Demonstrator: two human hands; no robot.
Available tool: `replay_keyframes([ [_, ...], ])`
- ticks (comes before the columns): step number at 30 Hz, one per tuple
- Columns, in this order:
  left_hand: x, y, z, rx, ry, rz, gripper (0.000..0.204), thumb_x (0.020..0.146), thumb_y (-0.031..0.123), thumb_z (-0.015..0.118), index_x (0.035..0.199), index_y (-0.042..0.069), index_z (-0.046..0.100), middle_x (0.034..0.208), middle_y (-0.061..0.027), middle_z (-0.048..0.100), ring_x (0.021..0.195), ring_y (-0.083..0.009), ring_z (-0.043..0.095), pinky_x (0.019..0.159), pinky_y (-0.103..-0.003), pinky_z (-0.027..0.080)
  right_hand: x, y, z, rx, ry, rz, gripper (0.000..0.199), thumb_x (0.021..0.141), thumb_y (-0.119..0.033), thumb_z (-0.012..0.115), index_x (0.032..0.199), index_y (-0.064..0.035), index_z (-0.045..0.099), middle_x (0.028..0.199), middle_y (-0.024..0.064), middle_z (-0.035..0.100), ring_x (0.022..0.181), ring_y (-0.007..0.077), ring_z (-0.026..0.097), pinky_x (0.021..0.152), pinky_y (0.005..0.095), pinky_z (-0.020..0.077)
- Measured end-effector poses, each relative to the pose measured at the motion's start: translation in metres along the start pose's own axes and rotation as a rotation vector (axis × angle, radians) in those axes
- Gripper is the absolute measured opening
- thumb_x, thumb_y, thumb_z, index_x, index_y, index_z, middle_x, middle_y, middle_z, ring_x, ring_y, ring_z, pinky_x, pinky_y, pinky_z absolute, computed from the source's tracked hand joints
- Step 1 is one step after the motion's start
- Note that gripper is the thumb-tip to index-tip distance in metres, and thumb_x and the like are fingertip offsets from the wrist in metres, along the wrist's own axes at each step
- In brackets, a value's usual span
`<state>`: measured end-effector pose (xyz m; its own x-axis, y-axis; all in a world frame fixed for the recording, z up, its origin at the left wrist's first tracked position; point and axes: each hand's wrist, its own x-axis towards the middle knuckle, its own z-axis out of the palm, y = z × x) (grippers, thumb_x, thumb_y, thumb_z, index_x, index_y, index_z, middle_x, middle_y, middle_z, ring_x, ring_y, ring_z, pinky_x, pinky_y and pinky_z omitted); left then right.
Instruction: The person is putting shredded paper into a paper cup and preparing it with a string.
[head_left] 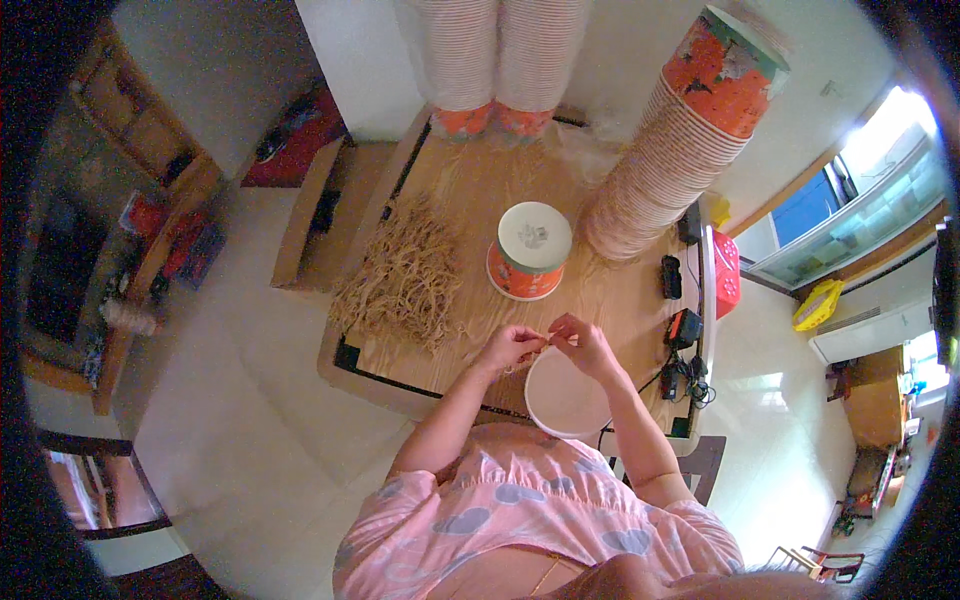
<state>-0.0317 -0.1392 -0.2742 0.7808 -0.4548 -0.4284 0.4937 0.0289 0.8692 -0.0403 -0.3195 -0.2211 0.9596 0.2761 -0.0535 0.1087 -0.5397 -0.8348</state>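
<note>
My left hand [512, 347] and my right hand [585, 350] meet at the table's near edge, fingertips pinched close together. Between them runs a thin pale strand, probably twine; its ends are too small to make out. Just below my fingers, a white paper bucket [568, 395] shows its round open mouth, beside my right forearm. Beyond my hands, an orange and green printed bucket [530, 265] stands upside down with its white base up. A loose heap of tan twine pieces [405, 275] lies to the left of it.
A tall leaning stack of nested buckets [665, 165] rises at the right, with two more stacks [462, 60] at the back. Chargers and cables [685, 350] lie along the table's right edge. An open cardboard box [330, 215] sits left of the wooden table [480, 190].
</note>
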Motion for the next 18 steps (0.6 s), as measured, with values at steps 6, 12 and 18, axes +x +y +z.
replay_keyframes([
  [6, 0.000, 0.002, -0.003, -0.083, 0.089, 0.068, 0.014, 0.078, 0.014, 0.064, 0.088, 0.004, 0.063, 0.071, 0.0007, 0.061, 0.057, -0.0057, 0.050, 0.052, -0.021, 0.041, 0.014, -0.009, 0.002, -0.042, -0.131, 0.064, 0.019, 0.077, -0.016, 0.063, 0.091, -0.0046, 0.058, 0.076, 0.0079, 0.062, 0.072, 0.0168, 0.059, 0.066, 0.0310, 0.0472],
  [12, -0.006, 0.006, -0.007, 0.031, 0.101, 0.078, 0.014, 0.077, 0.011, 0.064, 0.090, 0.004, 0.063, 0.074, 0.0005, 0.062, 0.060, -0.0063, 0.052, 0.054, -0.020, 0.041, 0.019, -0.005, 0.003, -0.031, -0.172, 0.104, 0.019, 0.074, -0.016, 0.064, 0.089, -0.0054, 0.058, 0.069, 0.0049, 0.059, 0.066, 0.0135, 0.055, 0.061, 0.0289, 0.0454],
  [18, -0.007, -0.001, -0.007, -0.178, 0.097, 0.149, 0.024, 0.075, 0.009, 0.066, 0.098, 0.006, 0.060, 0.082, 0.0011, 0.061, 0.067, -0.0059, 0.052, 0.058, -0.021, 0.042, 0.019, 0.004, 0.005, -0.102, -0.148, 0.086, 0.015, 0.073, -0.014, 0.063, 0.083, -0.0035, 0.059, 0.066, 0.0043, 0.057, 0.062, 0.0117, 0.053, 0.059, 0.0278, 0.0449],
])
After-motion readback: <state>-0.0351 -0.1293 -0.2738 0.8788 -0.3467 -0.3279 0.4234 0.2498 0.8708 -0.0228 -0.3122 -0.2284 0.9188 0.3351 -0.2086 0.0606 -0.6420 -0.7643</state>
